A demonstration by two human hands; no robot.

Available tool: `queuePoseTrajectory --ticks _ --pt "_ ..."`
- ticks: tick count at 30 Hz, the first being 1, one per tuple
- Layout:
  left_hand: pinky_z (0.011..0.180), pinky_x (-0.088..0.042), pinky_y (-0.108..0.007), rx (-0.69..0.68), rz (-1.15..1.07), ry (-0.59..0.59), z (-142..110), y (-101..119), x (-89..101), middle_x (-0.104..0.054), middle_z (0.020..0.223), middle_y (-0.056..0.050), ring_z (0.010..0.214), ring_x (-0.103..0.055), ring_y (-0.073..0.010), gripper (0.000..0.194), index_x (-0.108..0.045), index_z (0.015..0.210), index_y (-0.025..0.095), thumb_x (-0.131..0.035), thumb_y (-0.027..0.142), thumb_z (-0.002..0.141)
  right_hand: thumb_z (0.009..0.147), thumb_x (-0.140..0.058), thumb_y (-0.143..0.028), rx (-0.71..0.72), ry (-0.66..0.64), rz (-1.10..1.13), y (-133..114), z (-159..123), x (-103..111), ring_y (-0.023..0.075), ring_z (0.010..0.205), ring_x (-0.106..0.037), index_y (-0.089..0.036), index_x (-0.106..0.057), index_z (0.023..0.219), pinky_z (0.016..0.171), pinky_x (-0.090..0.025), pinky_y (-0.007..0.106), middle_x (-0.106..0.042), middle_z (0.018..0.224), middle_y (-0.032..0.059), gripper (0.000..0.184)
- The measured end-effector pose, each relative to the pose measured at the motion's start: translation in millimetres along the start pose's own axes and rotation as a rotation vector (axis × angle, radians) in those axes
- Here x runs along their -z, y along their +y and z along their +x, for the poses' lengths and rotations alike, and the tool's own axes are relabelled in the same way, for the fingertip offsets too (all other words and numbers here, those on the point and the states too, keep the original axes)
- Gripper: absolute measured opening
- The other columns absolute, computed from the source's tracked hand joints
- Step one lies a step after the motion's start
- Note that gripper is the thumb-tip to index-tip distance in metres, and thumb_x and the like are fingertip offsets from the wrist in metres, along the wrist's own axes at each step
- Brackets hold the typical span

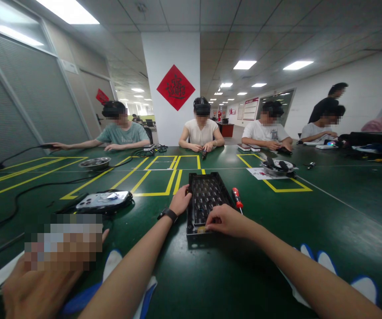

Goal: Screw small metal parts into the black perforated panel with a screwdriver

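Observation:
In front of me on the green table lies a long black tray-like case (pixel 207 200), its inside filled with rows of dark, shiny pieces. My left hand (pixel 180 200) grips the case's left wall, thumb at the rim; a dark band is on the wrist. Over the near end, my right hand (pixel 224 220) has its fingers pinched beside a small yellowish patch (pixel 200 230). Whatever sits between those fingertips is hidden. Just right of the case lies a red-and-black screwdriver (pixel 236 198), its shaft pointing toward my right forearm.
At lower left, another person's hand (pixel 44 283) reaches in, partly blurred out. A phone (pixel 103 200) lies beyond it. White-and-blue gloves (pixel 327 263) lie under my forearms. Metal bowls (pixel 94 164) and yellow tape (pixel 154 194) mark the far table, where several people sit.

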State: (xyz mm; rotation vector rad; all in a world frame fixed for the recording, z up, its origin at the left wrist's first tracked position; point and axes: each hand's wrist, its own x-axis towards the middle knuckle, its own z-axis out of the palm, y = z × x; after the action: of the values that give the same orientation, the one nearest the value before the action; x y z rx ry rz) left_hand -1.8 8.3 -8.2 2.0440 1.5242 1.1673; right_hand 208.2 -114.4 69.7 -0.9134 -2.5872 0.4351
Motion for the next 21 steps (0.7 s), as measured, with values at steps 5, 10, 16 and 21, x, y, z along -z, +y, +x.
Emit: queuePoseTrajectory --ticks 5,10,16,21 --pt "0.098 -0.035 -0.036 0.004 -0.003 -0.006 -1.1 2.4 1.5 -0.05 0.124 -0.011 0.11 -0.049 -0.0212 0.048 -0.044 0.123 0.012 -0.041 0.02 0.076 0.076 -0.057 -0.031 0.0 -0.01 0.062 3.0 -1.0 -0.4 0.0108 0.068 -0.055 -0.015 -0.068 0.081 0.064 -0.04 0.021 -0.065 0.078 0.0042 0.02" --pt "0.096 -0.036 -0.036 0.0 -0.008 -0.006 -0.3 2.2 1.3 -0.051 0.123 -0.011 0.11 -0.05 -0.0212 0.048 -0.045 0.123 0.012 -0.041 0.019 0.075 0.076 -0.057 -0.032 -0.004 -0.022 0.079 2.6 -1.5 0.1 0.0104 0.067 -0.054 -0.014 -0.067 0.082 0.062 -0.04 0.021 -0.064 0.077 0.0042 0.021" --pt "0.097 -0.035 -0.036 -0.003 -0.006 0.008 0.4 1.0 -0.1 -0.051 0.123 -0.012 0.11 -0.049 -0.021 0.047 -0.046 0.121 0.012 -0.042 0.018 0.075 0.076 -0.057 -0.034 -0.026 -0.03 0.123 4.4 -1.2 -1.6 0.0096 0.063 -0.052 -0.013 -0.067 0.083 0.057 -0.039 0.02 -0.063 0.074 0.0041 0.024" --pt "0.097 -0.035 -0.036 0.003 -0.005 0.009 -0.1 1.1 -0.2 -0.051 0.123 -0.011 0.11 -0.05 -0.0209 0.047 -0.046 0.122 0.012 -0.041 0.018 0.075 0.075 -0.058 -0.036 -0.063 0.002 0.129 6.2 0.0 -5.9 0.0093 0.06 -0.052 -0.014 -0.068 0.081 0.055 -0.038 0.02 -0.063 0.07 0.0035 0.025"
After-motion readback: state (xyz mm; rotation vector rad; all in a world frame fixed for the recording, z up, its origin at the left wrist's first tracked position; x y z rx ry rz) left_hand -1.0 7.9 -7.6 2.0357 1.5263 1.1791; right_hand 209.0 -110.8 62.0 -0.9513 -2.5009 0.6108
